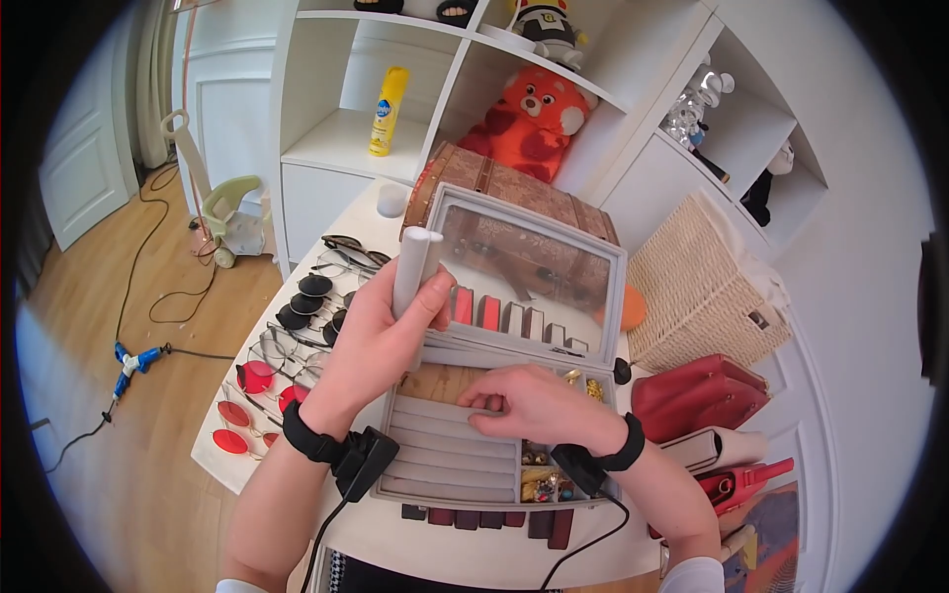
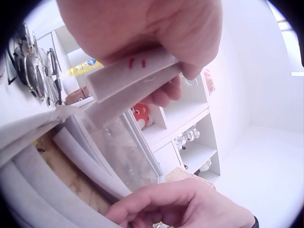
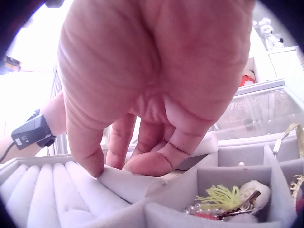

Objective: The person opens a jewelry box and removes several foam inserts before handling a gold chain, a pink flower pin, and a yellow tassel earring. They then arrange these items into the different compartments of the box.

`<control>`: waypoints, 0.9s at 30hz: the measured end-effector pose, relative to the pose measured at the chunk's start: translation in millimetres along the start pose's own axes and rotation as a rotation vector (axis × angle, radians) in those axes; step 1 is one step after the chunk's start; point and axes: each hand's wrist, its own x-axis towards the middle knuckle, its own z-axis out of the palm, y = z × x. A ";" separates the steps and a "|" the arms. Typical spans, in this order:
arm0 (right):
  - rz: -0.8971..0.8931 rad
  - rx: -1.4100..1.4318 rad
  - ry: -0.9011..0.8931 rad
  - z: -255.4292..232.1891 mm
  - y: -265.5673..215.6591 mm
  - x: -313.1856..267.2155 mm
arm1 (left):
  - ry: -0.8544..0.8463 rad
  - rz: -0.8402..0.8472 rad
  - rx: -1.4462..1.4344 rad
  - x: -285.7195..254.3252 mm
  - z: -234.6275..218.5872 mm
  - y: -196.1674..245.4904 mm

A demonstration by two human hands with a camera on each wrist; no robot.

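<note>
Upright in my left hand (image 1: 366, 336) are two pale grey padded rolls (image 1: 409, 272), gripped between thumb and fingers. Two short red marks show on one roll's side in the left wrist view. Below, a grey jewelry box (image 1: 384, 465) lies open on the table, its glass-topped lid (image 1: 615, 296) raised at the back. My right hand (image 1: 544, 403) reaches into the box and pinches the end of a padded roll (image 3: 130, 184) between thumb and fingers. More rolls (image 1: 450, 460) lie side by side in front of it. Behind them, a strip of brown box bottom (image 1: 435, 381) shows bare.
Small compartments with jewelry (image 1: 544, 484) fill the box's right side. Sunglasses (image 1: 316, 287) and eyeglasses cover the table's left. A brown patterned chest (image 1: 524, 188) stands behind the lid. To the right are a wicker basket (image 1: 692, 287) and red handbag (image 1: 697, 395); small dark boxes (image 1: 491, 519) line the front.
</note>
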 end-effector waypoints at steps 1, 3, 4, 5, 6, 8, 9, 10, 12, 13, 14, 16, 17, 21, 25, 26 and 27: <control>-0.001 -0.004 -0.009 -1.2 -1.4 -0.1 | -0.001 0.001 -0.001 0.0 0.3 0.1; 0.002 -0.006 -0.014 -0.3 -0.9 -1.0 | -0.006 0.001 -0.002 0.1 1.2 -0.4; -0.039 -0.018 0.000 1.6 1.1 -0.9 | -0.006 0.004 0.020 -0.3 1.2 -0.9; -0.081 -0.031 0.013 2.8 3.4 -0.9 | -0.005 0.008 0.042 -0.4 1.4 -1.3; -0.080 -0.031 0.014 3.3 6.0 -1.0 | -0.007 0.008 0.041 -0.4 1.7 -1.2; -0.161 -0.087 0.017 3.4 9.9 -1.2 | -0.005 -0.003 0.012 -0.3 2.1 0.1; -0.161 -0.087 0.021 2.3 7.6 -2.1 | -0.007 -0.001 0.013 -0.2 2.2 0.9; -0.122 -0.077 0.015 0.8 3.3 -2.8 | -0.008 -0.008 0.020 -0.3 1.9 1.8; -0.085 -0.067 0.005 1.8 1.7 -2.5 | -0.003 -0.016 0.027 -1.1 1.3 2.8; -0.125 -0.105 0.030 4.7 3.8 -3.0 | 0.001 -0.015 0.025 -1.2 1.6 3.3; -0.162 -0.143 0.057 6.1 5.0 -4.1 | 0.002 -0.014 0.023 -0.9 2.4 3.7; -0.129 -0.146 0.095 1.2 6.4 -3.8 | -0.004 -0.009 0.017 -0.3 2.2 3.2; -0.099 -0.149 0.127 -0.6 6.5 -2.6 | -0.004 -0.006 0.010 -0.6 1.3 2.6; -0.199 -0.423 0.434 -3.0 -0.8 -0.8 | 0.016 0.008 -0.016 1.0 0.3 -1.1; -0.086 -0.625 0.492 6.3 5.6 4.2 | 0.020 -0.005 0.014 0.1 0.7 1.8; -0.062 -0.647 0.474 5.6 6.7 5.5 | 0.020 -0.004 0.017 0.3 0.5 1.8; -0.067 -0.648 0.471 5.1 8.1 6.5 | 0.026 -0.004 0.017 0.3 0.1 0.9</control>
